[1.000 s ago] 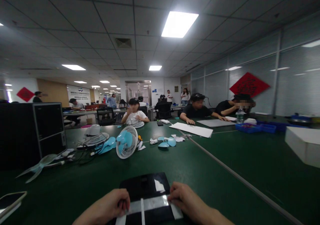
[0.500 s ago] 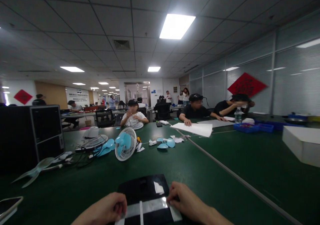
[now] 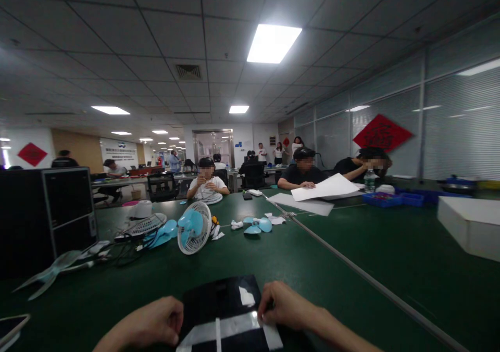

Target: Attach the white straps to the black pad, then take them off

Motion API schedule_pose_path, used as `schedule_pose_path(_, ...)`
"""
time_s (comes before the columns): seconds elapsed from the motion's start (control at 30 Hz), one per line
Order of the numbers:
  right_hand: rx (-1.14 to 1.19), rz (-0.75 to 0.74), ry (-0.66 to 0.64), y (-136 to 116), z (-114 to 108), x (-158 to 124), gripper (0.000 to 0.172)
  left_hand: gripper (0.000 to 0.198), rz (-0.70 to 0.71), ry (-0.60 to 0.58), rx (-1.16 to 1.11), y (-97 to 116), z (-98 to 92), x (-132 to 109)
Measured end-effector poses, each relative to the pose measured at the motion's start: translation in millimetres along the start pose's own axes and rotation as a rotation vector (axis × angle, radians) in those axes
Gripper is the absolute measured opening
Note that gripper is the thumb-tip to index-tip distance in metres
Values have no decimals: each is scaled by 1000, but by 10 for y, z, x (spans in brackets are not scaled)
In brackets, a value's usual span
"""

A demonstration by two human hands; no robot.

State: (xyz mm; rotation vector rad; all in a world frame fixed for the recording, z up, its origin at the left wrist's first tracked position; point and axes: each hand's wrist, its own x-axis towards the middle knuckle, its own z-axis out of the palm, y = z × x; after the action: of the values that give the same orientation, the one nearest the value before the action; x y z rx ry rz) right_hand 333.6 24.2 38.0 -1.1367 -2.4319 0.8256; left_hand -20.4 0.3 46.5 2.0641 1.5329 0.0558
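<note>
Head view: left hand (image 3: 158, 319), right hand (image 3: 283, 305) by bottom-cropped black panel (image 3: 216, 302), both grips unclear.

Bare left grip (image 3: 161, 315), bare right grip (image 3: 284, 304), slim uncovered forearms (image 3: 336, 326)

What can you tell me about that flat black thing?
The flat black thing looks glossy, perhaps plastic, and, cut off below, appears to lie on the green table. A pale, shiny band crosses it under a narrow white strip; a white patch lies beyond. The right hand appears to touch the band's right end; whether the left hand touches is unclear.
</note>
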Motion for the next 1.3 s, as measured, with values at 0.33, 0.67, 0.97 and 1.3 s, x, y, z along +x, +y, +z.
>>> schedule_pose_path(0.33, 135, -30, -224, 141, -203, 178, 22, 27, -267, 447, -30, -1000, -244, 277)
schedule_pose_path(0.67, 86, 41, -59, 60, -313, 529, 23, 25, -357, 446, 79, -1198, -87, 284)
schedule_pose_path(0.97, -180, -77, 10, -246, 98, 778, 35, 22, -351, 496, 147, -1250, -16, 331)
schedule_pose_path(1.3, -422, -164, 86, -326, 363, 949, 31, 24, -356, 477, 125, -1161, -23, 282)
